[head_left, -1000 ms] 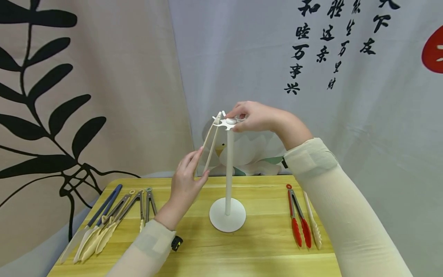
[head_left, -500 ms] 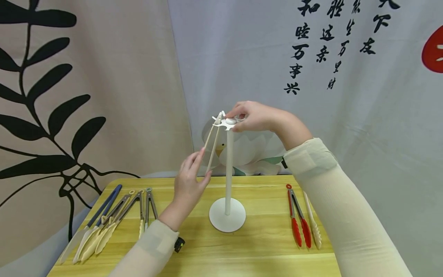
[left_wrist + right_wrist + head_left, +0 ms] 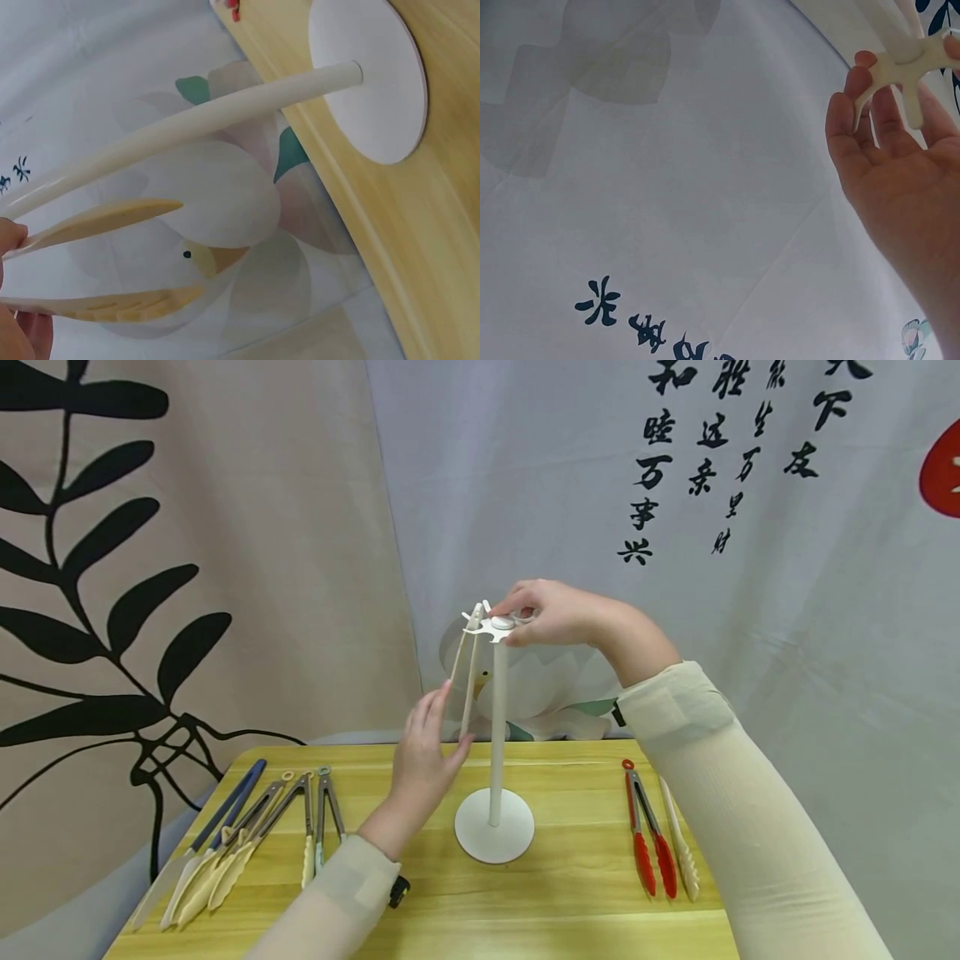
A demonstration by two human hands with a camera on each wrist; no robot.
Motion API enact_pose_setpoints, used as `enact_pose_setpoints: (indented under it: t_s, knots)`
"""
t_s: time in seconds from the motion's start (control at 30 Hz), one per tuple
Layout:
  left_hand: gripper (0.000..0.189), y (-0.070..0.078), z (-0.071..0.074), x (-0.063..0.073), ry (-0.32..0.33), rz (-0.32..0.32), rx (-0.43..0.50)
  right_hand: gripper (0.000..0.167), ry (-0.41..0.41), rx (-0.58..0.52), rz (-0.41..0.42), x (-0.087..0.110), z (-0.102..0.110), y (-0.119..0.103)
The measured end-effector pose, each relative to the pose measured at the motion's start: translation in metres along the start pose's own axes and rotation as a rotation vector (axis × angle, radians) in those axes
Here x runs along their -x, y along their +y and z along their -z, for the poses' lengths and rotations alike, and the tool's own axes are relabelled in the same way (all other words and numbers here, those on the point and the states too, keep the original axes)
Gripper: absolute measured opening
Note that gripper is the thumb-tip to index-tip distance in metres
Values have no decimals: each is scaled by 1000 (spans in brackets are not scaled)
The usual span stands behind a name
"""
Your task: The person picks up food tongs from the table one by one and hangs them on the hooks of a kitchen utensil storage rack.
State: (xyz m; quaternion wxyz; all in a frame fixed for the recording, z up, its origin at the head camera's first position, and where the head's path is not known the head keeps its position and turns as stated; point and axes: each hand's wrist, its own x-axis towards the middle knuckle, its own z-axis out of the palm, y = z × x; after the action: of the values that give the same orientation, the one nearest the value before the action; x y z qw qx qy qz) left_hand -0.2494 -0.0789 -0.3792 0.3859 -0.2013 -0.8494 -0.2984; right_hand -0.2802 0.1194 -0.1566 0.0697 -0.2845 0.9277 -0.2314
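Observation:
A white stand [image 3: 498, 718] with a round base rises from the table, its top a ring of hooks [image 3: 491, 627]. My right hand [image 3: 566, 614] grips this top from the right; in the right wrist view its fingers curl about the hooked top piece [image 3: 904, 71]. Cream tongs [image 3: 470, 672] hang by their upper end at a left-side hook, arms downward and slightly apart. My left hand [image 3: 427, 760] holds the arms between thumb and fingers. The left wrist view shows the tongs' scalloped tips [image 3: 135, 305] free beside the pole [image 3: 180, 124], with a thumb and fingertips [image 3: 11, 236] at the image edge.
Several tongs with blue [image 3: 228, 802], cream [image 3: 225, 868] and grey parts lie at the table's left. Red tongs [image 3: 651, 835] and another cream pair [image 3: 678, 839] lie at the right, near my right forearm. A printed cloth [image 3: 547, 485] hangs behind the table.
My left hand has shifted right, towards the pole. The tongs have swung with it and hang more nearly upright. My right hand keeps its grip on the stand's top.

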Motion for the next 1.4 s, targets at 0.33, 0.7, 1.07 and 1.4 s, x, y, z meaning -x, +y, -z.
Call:
enact_pose_setpoints:
  t_s: [0.33, 0.7, 1.07, 1.4]
  knots:
    - [90, 5, -5, 0, -28, 29, 89, 42, 0, -6, -2, 0, 0, 1]
    - [88, 7, -8, 4, -56, 86, 96, 42, -1, -4, 3, 0, 0, 1]
    - [87, 9, -8, 5, -68, 79, 95, 43, -7, 0, -2, 2, 2, -1]
    - [86, 3, -11, 10, -68, 48, 107, 43, -10, 4, -11, 2, 1, -1]
